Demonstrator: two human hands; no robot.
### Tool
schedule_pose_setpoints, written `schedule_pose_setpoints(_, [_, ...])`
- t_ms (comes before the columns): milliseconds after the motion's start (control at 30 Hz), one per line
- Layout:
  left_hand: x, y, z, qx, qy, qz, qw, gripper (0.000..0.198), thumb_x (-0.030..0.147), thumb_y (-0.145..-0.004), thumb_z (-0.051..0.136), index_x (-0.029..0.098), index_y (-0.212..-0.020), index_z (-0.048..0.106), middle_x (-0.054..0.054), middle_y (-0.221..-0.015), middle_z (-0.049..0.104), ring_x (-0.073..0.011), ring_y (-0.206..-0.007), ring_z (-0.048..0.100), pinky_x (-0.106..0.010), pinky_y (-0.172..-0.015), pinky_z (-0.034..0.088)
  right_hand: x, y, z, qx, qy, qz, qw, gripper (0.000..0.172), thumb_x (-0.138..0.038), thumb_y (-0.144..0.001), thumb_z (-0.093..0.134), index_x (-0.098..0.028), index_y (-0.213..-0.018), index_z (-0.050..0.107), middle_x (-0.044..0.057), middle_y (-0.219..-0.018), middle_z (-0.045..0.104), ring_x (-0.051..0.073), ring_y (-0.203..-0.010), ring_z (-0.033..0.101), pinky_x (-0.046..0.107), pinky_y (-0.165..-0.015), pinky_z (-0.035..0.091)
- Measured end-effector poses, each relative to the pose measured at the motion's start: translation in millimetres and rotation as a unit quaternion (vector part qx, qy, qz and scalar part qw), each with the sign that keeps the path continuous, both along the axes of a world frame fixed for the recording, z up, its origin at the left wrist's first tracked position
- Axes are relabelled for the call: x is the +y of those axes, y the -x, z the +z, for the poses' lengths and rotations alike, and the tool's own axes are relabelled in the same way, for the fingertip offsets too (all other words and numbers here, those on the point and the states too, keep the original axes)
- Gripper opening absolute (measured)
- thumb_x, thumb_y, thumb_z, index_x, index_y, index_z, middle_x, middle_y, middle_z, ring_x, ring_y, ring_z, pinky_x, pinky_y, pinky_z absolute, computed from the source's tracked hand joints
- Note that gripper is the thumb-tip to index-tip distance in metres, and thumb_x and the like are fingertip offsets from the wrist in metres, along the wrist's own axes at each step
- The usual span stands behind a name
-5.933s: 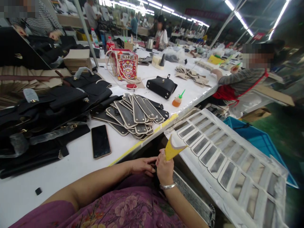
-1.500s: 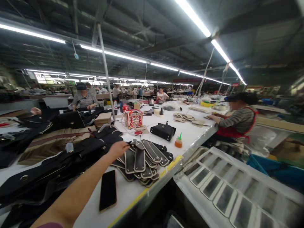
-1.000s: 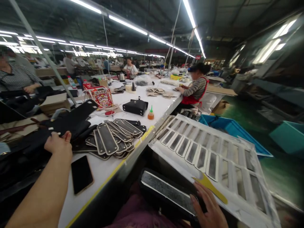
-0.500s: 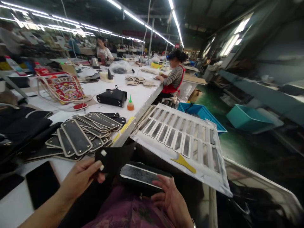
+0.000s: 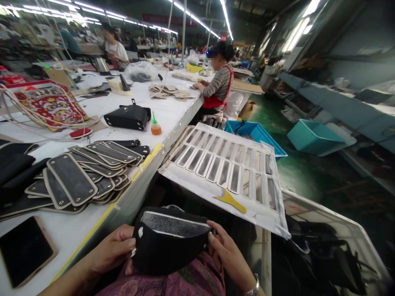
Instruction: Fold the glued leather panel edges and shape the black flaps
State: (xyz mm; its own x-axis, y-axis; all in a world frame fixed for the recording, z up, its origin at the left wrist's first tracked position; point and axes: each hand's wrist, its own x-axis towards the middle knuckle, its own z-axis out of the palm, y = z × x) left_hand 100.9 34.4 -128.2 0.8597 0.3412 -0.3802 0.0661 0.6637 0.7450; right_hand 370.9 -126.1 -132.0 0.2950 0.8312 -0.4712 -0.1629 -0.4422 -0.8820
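Observation:
A black leather bag piece (image 5: 173,253) rests over my lap, with a dark, white-edged panel (image 5: 175,224) showing along its upper side. My left hand (image 5: 115,248) pinches its left end beside a white patch and a metal stud. At the opposite end, the fingers of my right hand (image 5: 224,248) are closed on the edge near another stud. Left of my hands, a pile of black panels with pale edges and eyelets (image 5: 72,179) lies on the white table. The underside of the bag piece is hidden.
A white board with rows of panels (image 5: 197,181) juts out ahead, bearing a yellow scraper (image 5: 231,201). A phone (image 5: 26,250), a finished-looking black bag (image 5: 126,117) and a glue bottle (image 5: 156,125) stand or lie on the table. A co-worker (image 5: 219,82) sits beyond.
My right hand has closed on the right end of the bag piece. The flap in my left hand has come down across its front. The view has shifted right.

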Motion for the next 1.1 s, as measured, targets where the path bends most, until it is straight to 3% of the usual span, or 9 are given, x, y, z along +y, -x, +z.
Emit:
schedule_pose_setpoints(67, [4.6, -3.9, 3.1, 0.010, -0.021, 0.014, 1.000, 0.040, 0.047, -0.073, 0.067, 0.009, -0.061, 0.063, -0.006, -0.048, 0.058, -0.0119, -0.039, 0.053, -0.018, -0.042, 0.039, 0.6, -10.4, 4.6, 0.016, -0.011, 0.104, 0.994, 0.038, -0.046, -0.084, 0.050, -0.016, -0.105, 0.047, -0.005, -0.060, 0.050, 0.006, -0.038, 0.043, 0.017, -0.036, 0.029])
schedule_pose_setpoints(133, [10.8, -7.5, 4.5, 0.045, -0.058, 0.066, 0.995, 0.039, 0.048, -0.072, 0.067, 0.010, -0.062, 0.062, -0.005, -0.049, 0.058, -0.0109, -0.039, 0.052, -0.017, -0.042, 0.039, -0.7, -19.4, 5.0, 0.007, -0.005, 0.142, 0.990, 0.029, -0.043, -0.084, 0.050, -0.015, -0.088, 0.050, -0.004, -0.059, 0.050, 0.006, -0.041, 0.043, 0.017, -0.039, 0.031])
schedule_pose_setpoints(233, [18.1, -10.6, 2.1, 0.151, -0.116, 0.124, 0.974, 0.037, 0.049, -0.071, 0.068, 0.012, -0.070, 0.061, -0.002, -0.051, 0.057, -0.0113, -0.043, 0.053, -0.017, -0.044, 0.042, -3.6, -29.7, -3.1, -0.044, 0.030, 0.118, 0.992, 0.031, -0.044, -0.085, 0.046, -0.016, -0.072, 0.045, -0.004, -0.054, 0.047, 0.006, -0.038, 0.040, 0.017, -0.036, 0.027])
schedule_pose_setpoints(333, [18.1, -9.3, -7.0, 0.238, -0.144, 0.133, 0.951, 0.037, 0.049, -0.071, 0.067, 0.013, -0.078, 0.060, 0.000, -0.060, 0.058, -0.0125, -0.052, 0.056, -0.019, -0.048, 0.046, -3.9, -35.1, -15.5, -0.102, 0.060, 0.086, 0.989, 0.035, -0.045, -0.083, 0.046, -0.017, -0.063, 0.041, -0.004, -0.050, 0.045, 0.005, -0.036, 0.035, 0.018, -0.035, 0.023])
schedule_pose_setpoints(500, [10.1, -0.7, -28.0, 0.264, -0.131, 0.142, 0.945, 0.030, 0.045, -0.077, 0.063, 0.016, -0.081, 0.057, 0.003, -0.068, 0.054, -0.0110, -0.057, 0.056, -0.018, -0.052, 0.046, 2.3, -35.6, -27.4, -0.150, 0.062, 0.047, 0.986, 0.032, -0.044, -0.080, 0.051, -0.016, -0.063, 0.048, -0.004, -0.047, 0.045, 0.007, -0.039, 0.035, 0.020, -0.039, 0.025])
schedule_pose_setpoints(633, [9.4, 1.4, -34.7, 0.269, -0.125, 0.160, 0.941, 0.029, 0.043, -0.075, 0.065, 0.016, -0.078, 0.055, 0.003, -0.065, 0.051, -0.0107, -0.054, 0.054, -0.018, -0.049, 0.043, 6.8, -37.0, -28.4, -0.193, 0.052, 0.048, 0.979, 0.032, -0.042, -0.082, 0.050, -0.016, -0.064, 0.051, -0.002, -0.050, 0.050, 0.008, -0.046, 0.041, 0.021, -0.044, 0.029])
schedule_pose_setpoints(833, [11.5, -1.8, -31.6, 0.273, -0.115, 0.158, 0.942, 0.031, 0.043, -0.074, 0.066, 0.015, -0.075, 0.053, 0.004, -0.063, 0.049, -0.0104, -0.051, 0.051, -0.018, -0.047, 0.041, 6.5, -42.6, -29.4, -0.202, 0.069, 0.084, 0.973, 0.031, -0.042, -0.082, 0.050, -0.015, -0.066, 0.052, -0.002, -0.051, 0.051, 0.008, -0.045, 0.041, 0.020, -0.043, 0.028])
schedule_pose_setpoints(1100, [12.5, -10.7, -18.5, 0.267, -0.075, 0.162, 0.947, 0.030, 0.040, -0.072, 0.068, 0.015, -0.075, 0.052, 0.004, -0.062, 0.051, -0.0103, -0.051, 0.052, -0.017, -0.046, 0.040, 9.8, -43.8, -20.2, -0.097, 0.070, 0.079, 0.990, 0.029, -0.041, -0.081, 0.050, -0.016, -0.066, 0.048, -0.004, -0.049, 0.045, 0.006, -0.039, 0.035, 0.018, -0.037, 0.024])
